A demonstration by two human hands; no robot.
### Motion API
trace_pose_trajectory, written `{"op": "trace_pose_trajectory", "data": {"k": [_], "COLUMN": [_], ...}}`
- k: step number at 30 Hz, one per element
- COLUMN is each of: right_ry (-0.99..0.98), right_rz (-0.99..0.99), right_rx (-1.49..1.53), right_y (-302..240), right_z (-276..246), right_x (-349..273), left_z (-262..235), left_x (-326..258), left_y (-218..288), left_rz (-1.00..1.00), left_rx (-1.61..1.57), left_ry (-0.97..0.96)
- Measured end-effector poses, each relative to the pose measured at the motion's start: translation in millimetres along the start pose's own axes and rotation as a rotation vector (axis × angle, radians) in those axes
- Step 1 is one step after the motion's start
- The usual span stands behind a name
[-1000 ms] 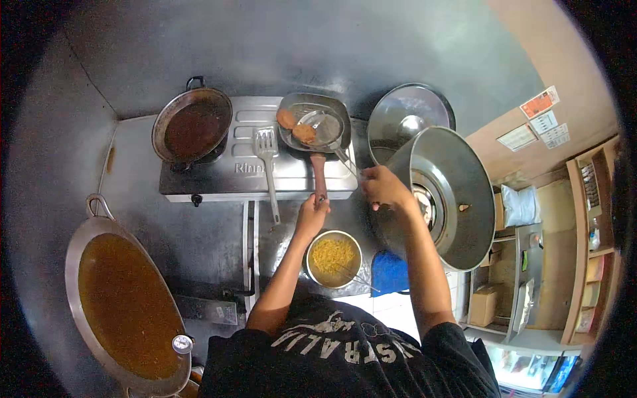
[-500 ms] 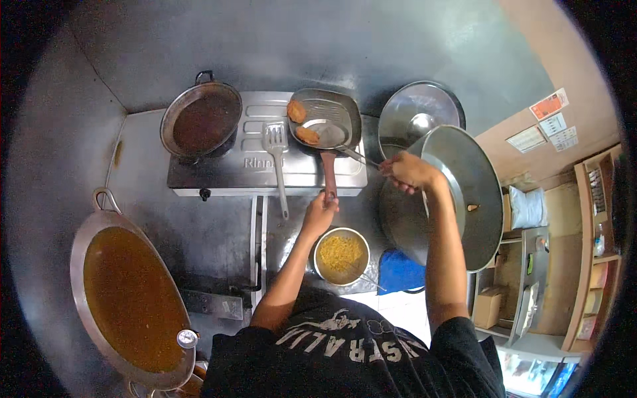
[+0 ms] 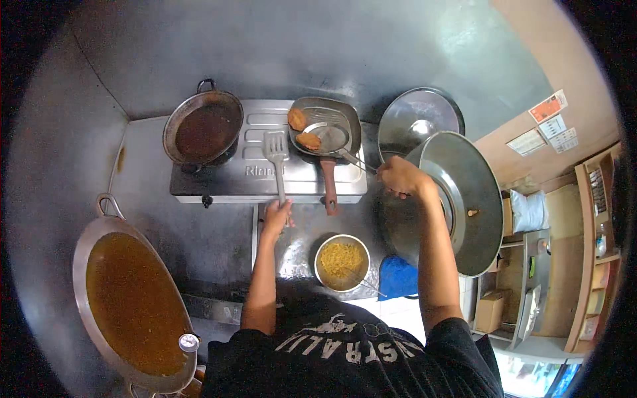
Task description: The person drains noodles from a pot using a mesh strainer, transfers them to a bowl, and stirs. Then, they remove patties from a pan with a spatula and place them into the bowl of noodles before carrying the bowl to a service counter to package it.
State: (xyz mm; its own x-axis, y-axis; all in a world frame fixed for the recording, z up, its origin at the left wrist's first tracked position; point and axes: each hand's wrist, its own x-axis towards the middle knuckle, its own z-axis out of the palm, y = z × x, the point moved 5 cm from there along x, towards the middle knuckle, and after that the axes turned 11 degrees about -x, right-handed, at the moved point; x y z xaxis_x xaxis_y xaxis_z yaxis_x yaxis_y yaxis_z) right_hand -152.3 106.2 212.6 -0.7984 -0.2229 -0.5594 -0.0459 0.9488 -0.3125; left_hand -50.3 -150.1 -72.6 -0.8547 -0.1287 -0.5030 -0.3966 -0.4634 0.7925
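A grey slotted spatula [image 3: 275, 149] lies across the stove, its blade between the two burners. My left hand [image 3: 276, 220] is closed round the end of its handle. A round strainer [image 3: 331, 137] rests in the square grill pan [image 3: 356, 126], and my right hand [image 3: 402, 177] grips the strainer's long handle. Two browned fried pieces are in the pan: one [image 3: 296, 119] at its left side, the other [image 3: 308, 140] by the strainer's rim. The pan's brown handle [image 3: 330, 186] points toward me, with no hand on it.
A dark two-handled wok [image 3: 203, 132] sits on the left burner of the stove [image 3: 265, 189]. A large oil-filled wok [image 3: 83, 265] with a dial thermometer [image 3: 188, 342] stands at left. Near me is a bowl [image 3: 318, 268] of yellow food. Large metal lids [image 3: 478, 199] lean at right.
My left hand has let go of the pan's handle, moved left and taken hold of the spatula. My right hand keeps the strainer in the pan. The view has shifted slightly.
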Motion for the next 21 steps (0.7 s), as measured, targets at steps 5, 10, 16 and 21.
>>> {"op": "trace_pose_trajectory", "data": {"k": [5, 10, 16, 21], "right_ry": [0.056, 0.137, 0.133, 0.240], "right_rz": [-0.131, -0.016, 0.041, 0.005], "right_rx": [-0.229, -0.134, -0.156, -0.206], "right_y": [14.8, 4.5, -5.9, 5.4], "right_z": [10.6, 1.7, -1.1, -0.6], "right_x": [23.8, 7.1, -3.8, 0.1], "left_z": [-8.1, 3.7, 15.4, 34.5], "left_x": [-8.6, -6.6, 19.3, 22.0], "left_y": [33.9, 107.0, 145.5, 163.8], "left_rz": [0.111, 0.618, 0.722, 0.635], "left_rx": [-0.006, 0.671, 0.880, 0.892], "left_ry": [0.120, 0.286, 0.346, 0.331]}}
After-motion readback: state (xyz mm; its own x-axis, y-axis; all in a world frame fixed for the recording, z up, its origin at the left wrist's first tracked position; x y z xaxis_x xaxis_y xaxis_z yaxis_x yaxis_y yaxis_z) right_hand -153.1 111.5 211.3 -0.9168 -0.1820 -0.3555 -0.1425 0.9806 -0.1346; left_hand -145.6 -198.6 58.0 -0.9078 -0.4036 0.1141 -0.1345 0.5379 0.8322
